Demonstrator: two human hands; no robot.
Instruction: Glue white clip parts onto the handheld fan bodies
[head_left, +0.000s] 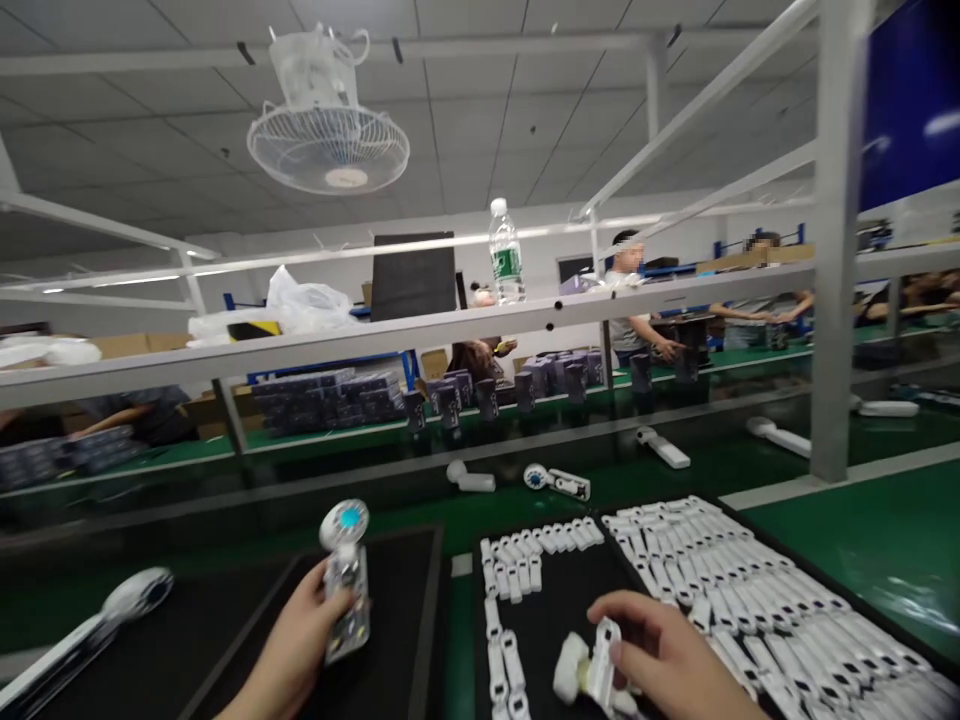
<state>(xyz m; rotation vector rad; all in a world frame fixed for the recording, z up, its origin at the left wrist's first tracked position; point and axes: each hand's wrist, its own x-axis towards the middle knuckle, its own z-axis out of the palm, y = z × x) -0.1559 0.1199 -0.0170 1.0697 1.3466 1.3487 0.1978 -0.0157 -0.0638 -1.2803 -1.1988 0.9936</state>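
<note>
In the head view, the left hand (296, 635) grips an open-bodied white device (349, 585), its round end above the thumb; the right hand (660, 645) pinches a white casing (603, 668), rows of white pieces (780, 605) to its right; a second device (97, 632) lies left of the left hand

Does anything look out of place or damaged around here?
Mildly, yes: the water bottle stands up on the raised rack, an odd spot for a drink at a work line. The white device in the left hand looks open, but blur hides any damage. I see no spill.
</note>
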